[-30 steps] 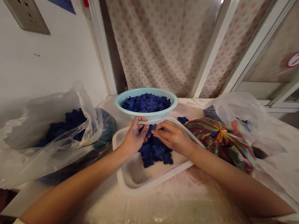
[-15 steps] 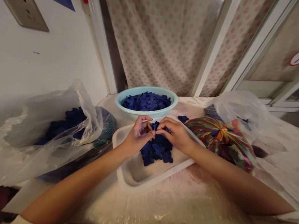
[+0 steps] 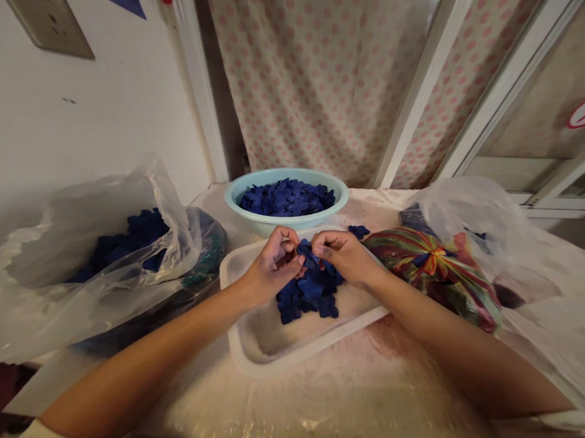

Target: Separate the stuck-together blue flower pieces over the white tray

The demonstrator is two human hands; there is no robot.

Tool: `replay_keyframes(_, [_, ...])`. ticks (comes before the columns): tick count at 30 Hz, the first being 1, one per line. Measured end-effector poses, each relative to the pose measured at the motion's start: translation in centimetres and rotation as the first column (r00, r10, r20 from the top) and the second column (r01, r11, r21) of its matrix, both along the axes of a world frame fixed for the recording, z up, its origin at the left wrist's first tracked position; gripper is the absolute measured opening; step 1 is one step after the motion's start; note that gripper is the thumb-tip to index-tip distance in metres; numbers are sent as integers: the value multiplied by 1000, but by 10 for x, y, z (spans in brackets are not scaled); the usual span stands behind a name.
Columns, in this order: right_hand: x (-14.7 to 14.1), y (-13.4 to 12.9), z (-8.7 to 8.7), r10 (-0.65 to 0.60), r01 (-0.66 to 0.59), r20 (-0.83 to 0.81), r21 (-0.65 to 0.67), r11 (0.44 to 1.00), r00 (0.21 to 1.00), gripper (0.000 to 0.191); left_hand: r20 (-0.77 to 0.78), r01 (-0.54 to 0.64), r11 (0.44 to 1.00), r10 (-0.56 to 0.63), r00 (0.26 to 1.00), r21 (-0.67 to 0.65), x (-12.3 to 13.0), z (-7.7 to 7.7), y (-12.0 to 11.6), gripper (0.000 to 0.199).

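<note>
Between my two hands is a small dark-blue fabric flower piece point(image 3: 305, 250), held up over a white tray point(image 3: 252, 363). My left hand point(image 3: 278, 260) pinches it from the left with thumb and forefinger. From the right, the fingertips of my right hand point(image 3: 342, 254) close on its other edge. Below them a loose pile of the same blue flower pieces point(image 3: 310, 292) lies in the tray. Just behind stands a pale-blue basin point(image 3: 236, 213) heaped with more blue pieces.
At left, a clear plastic bag point(image 3: 175, 254) gapes open with blue pieces inside. A knotted striped bag point(image 3: 436, 269) sits at right, with a pale plastic bag point(image 3: 467, 210) behind it. One loose blue piece point(image 3: 358, 232) lies beside the tray. A dotted curtain point(image 3: 313, 77) hangs behind.
My right hand has moved slightly to the right, away from my left fingertips. More of the blue flower piece now shows between the hands.
</note>
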State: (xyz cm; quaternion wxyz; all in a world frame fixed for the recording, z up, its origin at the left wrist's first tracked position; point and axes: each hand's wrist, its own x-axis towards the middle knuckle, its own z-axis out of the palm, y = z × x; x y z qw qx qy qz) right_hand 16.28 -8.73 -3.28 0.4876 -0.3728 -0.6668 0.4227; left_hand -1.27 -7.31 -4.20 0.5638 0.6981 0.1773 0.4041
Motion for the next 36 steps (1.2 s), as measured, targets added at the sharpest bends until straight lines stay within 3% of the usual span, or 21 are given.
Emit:
replay_keyframes(6, [6,14,-13,-276,276,-25,13,961,961,32,-19,-129,991,129,991,-18,3,4,-2,17])
replay_keyframes(9, [10,19,-17,-450,442,63,115,890,891,27,-22,-190,981,190,982,-29,4,6,-2,16])
replay_keyframes(12, [8,16,-15,-567,519,127,281,807,814,18,-12,-234,971,234,972,-57,5,6,0,15])
replay_keyframes(14, [5,10,-12,-560,468,143,405,786,816,20,-22,-259,964,258,966,-61,6,5,1,15])
replay_keyframes(17, [0,-1,-7,-472,256,234,599,759,850,18,-36,-264,964,263,964,-30,6,3,2,13])
replay_keyframes(21, [-4,-12,-3,-552,58,352,804,591,756,29,-34,-258,965,260,965,51,4,0,4,10])
replay_keyframes(23, [-5,-13,-3,-605,18,381,837,547,700,26,-29,-250,965,253,967,74,4,-1,5,8])
replay_keyframes(26, [-4,-11,-5,-625,31,392,831,555,675,18,-32,-230,972,232,972,55,3,1,5,6])
replay_keyframes(30, [-4,-8,-7,-588,67,378,800,597,715,14,-65,-257,964,261,963,61,4,5,3,3])
replay_keyframes(36, [-5,-8,-8,-476,-35,425,773,634,770,16,-82,-268,959,275,958,91,3,6,1,4])
